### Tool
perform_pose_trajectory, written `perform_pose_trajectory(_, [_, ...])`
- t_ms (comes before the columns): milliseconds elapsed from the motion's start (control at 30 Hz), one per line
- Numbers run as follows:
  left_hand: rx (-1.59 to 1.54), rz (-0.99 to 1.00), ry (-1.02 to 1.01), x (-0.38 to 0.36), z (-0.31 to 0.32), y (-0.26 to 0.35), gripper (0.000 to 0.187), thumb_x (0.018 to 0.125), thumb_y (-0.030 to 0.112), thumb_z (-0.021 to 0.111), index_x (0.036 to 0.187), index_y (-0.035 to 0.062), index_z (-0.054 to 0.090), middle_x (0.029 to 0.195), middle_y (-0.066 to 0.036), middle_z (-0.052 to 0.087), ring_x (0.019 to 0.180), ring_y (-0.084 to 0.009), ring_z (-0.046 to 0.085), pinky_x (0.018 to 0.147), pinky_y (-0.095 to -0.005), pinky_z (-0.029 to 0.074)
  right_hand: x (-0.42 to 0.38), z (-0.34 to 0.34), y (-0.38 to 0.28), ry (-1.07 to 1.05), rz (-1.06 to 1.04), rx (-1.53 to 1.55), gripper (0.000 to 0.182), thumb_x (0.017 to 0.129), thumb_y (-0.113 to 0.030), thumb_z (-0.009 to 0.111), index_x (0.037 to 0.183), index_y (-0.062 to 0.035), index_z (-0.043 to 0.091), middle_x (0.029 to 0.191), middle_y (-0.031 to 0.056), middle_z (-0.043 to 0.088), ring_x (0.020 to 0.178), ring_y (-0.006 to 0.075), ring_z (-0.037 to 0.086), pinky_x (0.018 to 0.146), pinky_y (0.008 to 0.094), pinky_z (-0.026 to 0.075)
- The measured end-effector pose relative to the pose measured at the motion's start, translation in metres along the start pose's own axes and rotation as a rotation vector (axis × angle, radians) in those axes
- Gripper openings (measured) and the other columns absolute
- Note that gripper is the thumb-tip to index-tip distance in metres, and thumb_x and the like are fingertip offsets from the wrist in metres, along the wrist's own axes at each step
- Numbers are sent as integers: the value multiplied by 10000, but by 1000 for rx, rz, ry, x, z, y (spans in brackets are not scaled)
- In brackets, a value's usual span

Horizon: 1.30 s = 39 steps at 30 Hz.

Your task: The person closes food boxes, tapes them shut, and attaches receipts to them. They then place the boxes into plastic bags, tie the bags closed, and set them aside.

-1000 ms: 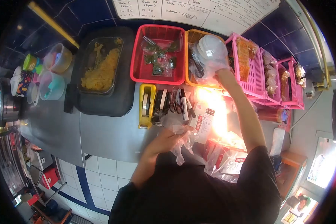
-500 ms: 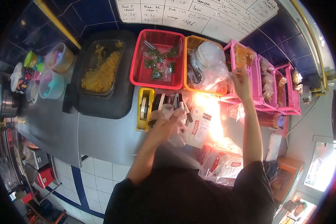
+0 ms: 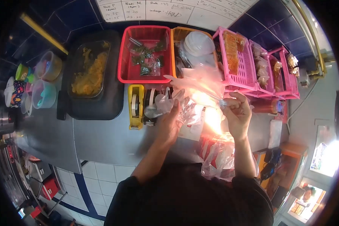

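Clear plastic bags (image 3: 199, 84) stretch between my two hands, washed out by a bright glare. My left hand (image 3: 171, 126) is closed on crumpled clear plastic (image 3: 188, 113). On the other side, my right hand (image 3: 237, 113) pinches the bags' edge between thumb and fingers. Behind the bags stands an orange basket (image 3: 174, 52) holding stacked white lids (image 3: 199, 43). A yellow tape dispenser (image 3: 135, 107) lies left of my left hand, beside a black one (image 3: 150, 109).
A red basket (image 3: 124, 56) with small green-leaf packets stands behind. Left is a black tray (image 3: 68, 101) with a container of yellow food (image 3: 90, 75). Pink racks (image 3: 246, 71) hold packets at the right. A plastic-wrapped red-and-white pack (image 3: 218, 154) lies near the front edge.
My right hand has come away from the pink rack, down and left, and now grips the plastic bags. The bags now spread between both hands. The view has shifted slightly.
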<state>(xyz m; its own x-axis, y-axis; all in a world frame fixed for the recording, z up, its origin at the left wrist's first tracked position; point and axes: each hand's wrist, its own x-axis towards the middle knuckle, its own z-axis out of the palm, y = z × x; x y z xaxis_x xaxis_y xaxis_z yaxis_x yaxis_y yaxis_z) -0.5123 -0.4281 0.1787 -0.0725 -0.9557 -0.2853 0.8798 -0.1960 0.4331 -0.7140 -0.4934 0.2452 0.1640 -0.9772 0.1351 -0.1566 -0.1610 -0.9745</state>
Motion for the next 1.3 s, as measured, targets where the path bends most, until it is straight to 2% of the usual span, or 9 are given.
perform_pose_trajectory(267, [124,56,-113,-14,34,-5,621,1019,196,580,1534,-4,296,1464,-169,492,1279,-278,567,991,-387,524,-61,-21,-5,322,32,241,484,812,139,636,1256,-28,536,1028,68,679,841,98,640,720,226,509])
perform_pose_trajectory(433, [164,81,-172,-19,50,-20,623,1022,175,564,1544,0,275,1479,-173,477,1297,-291,550,1006,-393,512,-92,-67,-8,369,-55,657,523,892,65,665,1356,-92,478,1282,137,615,1161,257,629,1019,403,522])
perform_pose_trajectory(533, [152,21,-217,-24,61,-25,623,1026,164,542,1549,-8,253,1517,-202,416,1338,-313,506,1071,-433,465,-104,-86,-14,403,-115,636,632,830,159,462,1417,-70,434,1333,156,535,1162,250,589,931,346,513])
perform_pose_trajectory(867, [276,62,-280,-41,88,-49,632,986,199,569,1533,17,310,1530,-171,407,1376,-336,456,1022,-520,513,-149,-116,-20,410,-194,795,610,868,83,622,1423,-95,443,1254,174,605,1124,267,633,956,405,533])
perform_pose_trajectory(1067, [476,327,-413,-69,115,-89,800,920,257,738,1538,11,295,1476,-193,442,1351,-301,465,1106,-424,423,-169,-122,-24,341,-113,751,526,865,94,644,1338,-72,485,1176,144,648,1061,245,663,871,377,574])
perform_pose_trajectory(1133, [901,333,-528,-77,118,-108,891,830,292,840,1507,3,338,1414,-170,504,1327,-259,470,1058,-366,444,-187,-117,-16,166,-91,504,397,882,94,644,1247,-27,546,1200,146,653,1056,206,662,854,342,576])
perform_pose_trajectory(1167, [1224,763,-807,-65,118,-121,773,793,296,873,1384,-17,485,1315,-135,578,1228,-204,534,969,-326,472,-197,-113,-18,59,-51,432,372,886,91,642,1233,-11,555,1203,145,653,1038,200,661,854,342,574])
perform_pose_trajectory(1200, [1101,456,-821,-71,115,-136,482,850,251,829,1194,-11,615,1219,-103,622,1082,-172,592,897,-327,485,-207,-111,-22,-46,-7,362,348,890,88,639,1220,6,564,1207,143,653,1020,194,661,853,342,571])
perform_pose_trajectory(1300, [1029,239,-585,-103,124,-175,309,937,217,732,1125,-7,634,1207,-88,620,998,-172,616,877,-319,488,-225,-122,-31,57,56,364,376,879,52,672,1238,10,572,1200,153,657,977,230,673,824,339,565])
